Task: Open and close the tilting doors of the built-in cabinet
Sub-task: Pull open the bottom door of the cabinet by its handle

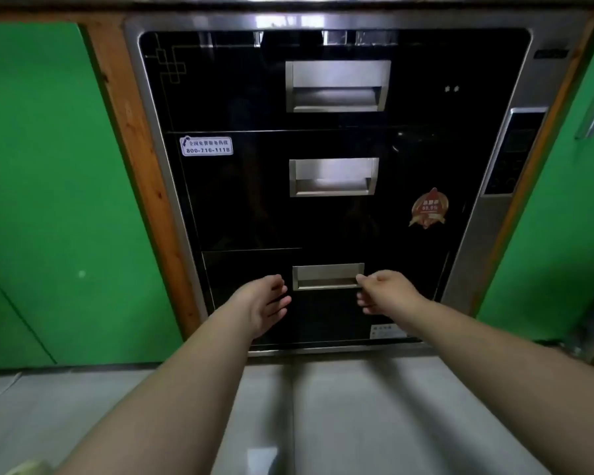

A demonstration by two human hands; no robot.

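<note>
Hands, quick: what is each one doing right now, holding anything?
Left hand: open, palm turned inward, holding nothing, just left of the bottom handle.
Right hand: fingers loosely curled, thumb at the handle's right end; grip cannot be told.

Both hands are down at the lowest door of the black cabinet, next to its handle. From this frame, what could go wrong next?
1. The right hand only reaches the right end of the bottom handle, so an off-centre pull might slip or twist the door.
2. The left hand is open against the glossy bottom door beside the handle; if the door tilts outward, those fingers could get in its way.
3. The forearms cross the floor straight in front, possibly in the door's path.
</note>
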